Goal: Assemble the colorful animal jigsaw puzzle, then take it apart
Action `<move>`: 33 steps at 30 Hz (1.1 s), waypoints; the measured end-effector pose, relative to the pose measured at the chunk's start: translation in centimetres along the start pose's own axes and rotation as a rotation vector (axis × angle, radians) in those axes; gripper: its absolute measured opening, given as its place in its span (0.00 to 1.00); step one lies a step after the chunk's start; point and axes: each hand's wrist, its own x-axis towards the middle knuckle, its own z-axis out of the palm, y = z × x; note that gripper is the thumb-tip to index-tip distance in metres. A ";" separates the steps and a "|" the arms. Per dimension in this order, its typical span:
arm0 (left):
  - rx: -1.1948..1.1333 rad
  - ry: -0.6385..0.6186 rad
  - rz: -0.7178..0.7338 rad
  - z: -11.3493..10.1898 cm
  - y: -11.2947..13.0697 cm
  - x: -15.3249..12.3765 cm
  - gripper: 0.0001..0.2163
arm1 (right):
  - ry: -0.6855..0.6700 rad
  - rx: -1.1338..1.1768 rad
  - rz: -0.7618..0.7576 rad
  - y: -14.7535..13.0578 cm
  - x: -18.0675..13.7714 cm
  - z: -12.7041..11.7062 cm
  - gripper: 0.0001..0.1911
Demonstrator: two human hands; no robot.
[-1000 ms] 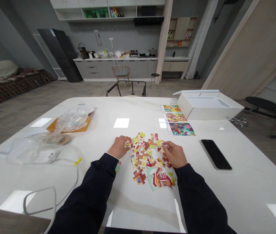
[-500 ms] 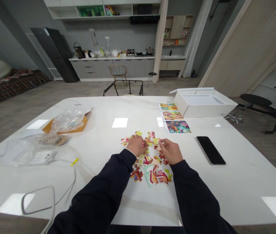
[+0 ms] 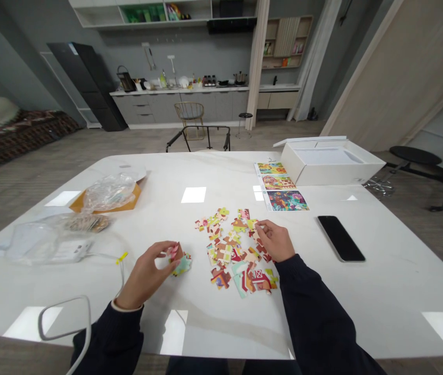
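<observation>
My left hand (image 3: 149, 273) pinches a pink and brown puzzle piece (image 3: 175, 252) just left of the pile. Right below it, a teal-green puzzle piece (image 3: 183, 264) rests on the table. My right hand (image 3: 276, 239) stays at the pile's right side, its fingers curled and the thumb and index tips closed at a yellow-green puzzle piece (image 3: 251, 224). Between the hands lie several loose puzzle pieces (image 3: 225, 252), some overlapping. Nearest to me in the pile are pieces with a red barn (image 3: 260, 278) and a brown and purple piece (image 3: 220, 278). My right palm hides a few pieces.
A picture sheet (image 3: 280, 182) lies beyond the pile by an open white box (image 3: 334, 166). A black phone (image 3: 341, 238) is at the right. Clear plastic bags (image 3: 37, 242), an orange tray (image 3: 130, 204) and a white cable (image 3: 88, 312) occupy the left of the white table (image 3: 159, 177).
My left hand has moved from the middle of the pile leftward and nearer to me, with a pink and brown puzzle piece in its fingers. My right hand has hardly moved.
</observation>
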 end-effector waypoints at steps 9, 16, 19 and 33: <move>0.101 0.060 0.150 1.9 -1.6 -2.9 0.18 | -0.017 0.012 0.010 0.2 -0.2 0.3 0.17; 0.167 0.002 0.230 1.4 1.1 -1.6 0.20 | -0.021 0.021 0.019 -0.1 -0.1 0.0 0.17; 0.157 0.023 0.222 1.9 3.5 0.3 0.19 | -0.023 0.024 0.014 0.0 -0.1 0.1 0.16; 0.220 -0.130 0.103 10.0 4.7 9.3 0.14 | -0.013 0.030 0.004 0.1 -0.1 0.0 0.17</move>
